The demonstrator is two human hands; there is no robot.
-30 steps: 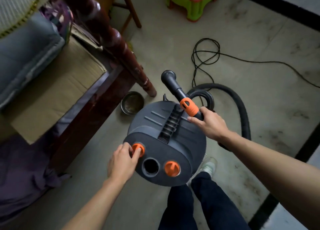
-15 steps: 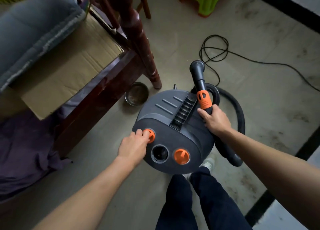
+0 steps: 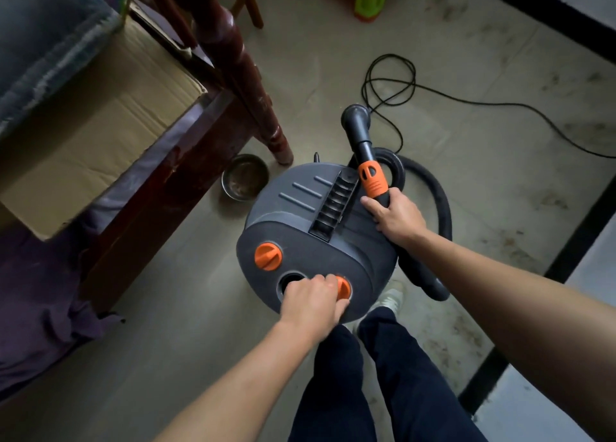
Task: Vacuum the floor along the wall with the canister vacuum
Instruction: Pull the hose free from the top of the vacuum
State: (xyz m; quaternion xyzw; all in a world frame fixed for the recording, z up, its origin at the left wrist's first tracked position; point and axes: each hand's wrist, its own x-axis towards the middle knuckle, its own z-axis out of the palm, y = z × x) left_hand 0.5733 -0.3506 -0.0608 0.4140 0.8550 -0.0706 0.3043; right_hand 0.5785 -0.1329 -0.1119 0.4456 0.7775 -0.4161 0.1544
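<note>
left hand [image 3: 311,296]: back up, fingers curled round orange knob [image 3: 345,288] | right hand [image 3: 396,216]: closed round hose wand [image 3: 365,151], knuckles up | forearms: both bare, stretched forward and down, left from frame's bottom edge, right from its right edge | legs: dark trousers, standing

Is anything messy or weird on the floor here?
Yes. The black power cord lies in loose tangled loops beyond the vacuum, maybe a trip hazard, and a metal bowl sits on the floor by the bed leg.
</note>
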